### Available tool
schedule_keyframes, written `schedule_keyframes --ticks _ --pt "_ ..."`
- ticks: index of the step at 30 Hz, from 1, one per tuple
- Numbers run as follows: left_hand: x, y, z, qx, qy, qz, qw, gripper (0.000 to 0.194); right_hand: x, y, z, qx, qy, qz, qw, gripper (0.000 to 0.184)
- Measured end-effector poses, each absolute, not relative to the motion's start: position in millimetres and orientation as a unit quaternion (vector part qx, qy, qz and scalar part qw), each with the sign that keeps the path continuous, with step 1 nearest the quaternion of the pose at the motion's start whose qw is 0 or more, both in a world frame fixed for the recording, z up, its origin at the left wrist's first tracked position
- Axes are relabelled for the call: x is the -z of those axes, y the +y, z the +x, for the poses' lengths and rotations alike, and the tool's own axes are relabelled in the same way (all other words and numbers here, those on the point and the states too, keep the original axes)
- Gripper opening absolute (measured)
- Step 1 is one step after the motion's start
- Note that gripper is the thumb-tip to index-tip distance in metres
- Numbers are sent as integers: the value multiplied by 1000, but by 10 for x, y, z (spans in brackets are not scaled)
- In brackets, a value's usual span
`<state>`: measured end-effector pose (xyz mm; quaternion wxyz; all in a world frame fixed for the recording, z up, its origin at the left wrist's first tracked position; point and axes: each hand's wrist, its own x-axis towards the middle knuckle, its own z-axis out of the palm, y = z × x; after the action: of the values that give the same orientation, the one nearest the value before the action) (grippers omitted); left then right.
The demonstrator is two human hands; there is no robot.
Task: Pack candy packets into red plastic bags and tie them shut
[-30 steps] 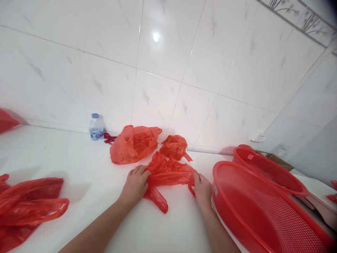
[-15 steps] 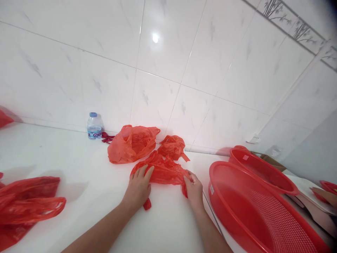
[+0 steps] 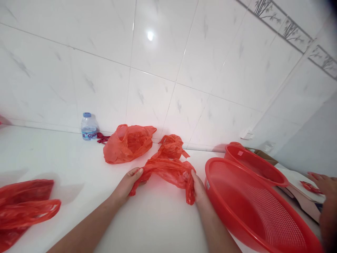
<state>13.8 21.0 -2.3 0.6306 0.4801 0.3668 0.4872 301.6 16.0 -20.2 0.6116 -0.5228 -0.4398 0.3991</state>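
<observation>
A crumpled red plastic bag (image 3: 168,170) stretches between my two hands above the white table. My left hand (image 3: 131,181) pinches its left end, thumb on top and fingers underneath. At the other end my right hand (image 3: 197,186) grips the bag, its fingers partly hidden behind the plastic. Just beyond lies a small balled-up red bag (image 3: 171,146). Left of that rests a larger, puffed-up red bag (image 3: 126,146) with its handles loose.
Along the tiled wall stand a water bottle (image 3: 88,127) and a dark red ribbon (image 3: 103,138). More red bags (image 3: 26,207) lie at the left. Two red plastic baskets (image 3: 237,196) occupy the right side. Another person's hand (image 3: 326,186) shows at the far right.
My left hand has gone from lying on the bag to pinching its left end. The bag is now drawn out between both hands. Another person's hand has come in at the right.
</observation>
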Motion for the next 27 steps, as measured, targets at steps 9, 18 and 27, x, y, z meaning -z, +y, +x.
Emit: schedule_keyframes --ticks 9,18,27 --pt "-39 257 23 -561 270 325 712 27 5 69 2931 -516 -446 -434 588 41" --pt "-32 251 51 -562 281 273 728 20 84 48 3017 -641 -367 -349 577 29" --pt "-118 126 110 -305 398 572 649 28 17 29 3036 -592 -312 -351 655 18"
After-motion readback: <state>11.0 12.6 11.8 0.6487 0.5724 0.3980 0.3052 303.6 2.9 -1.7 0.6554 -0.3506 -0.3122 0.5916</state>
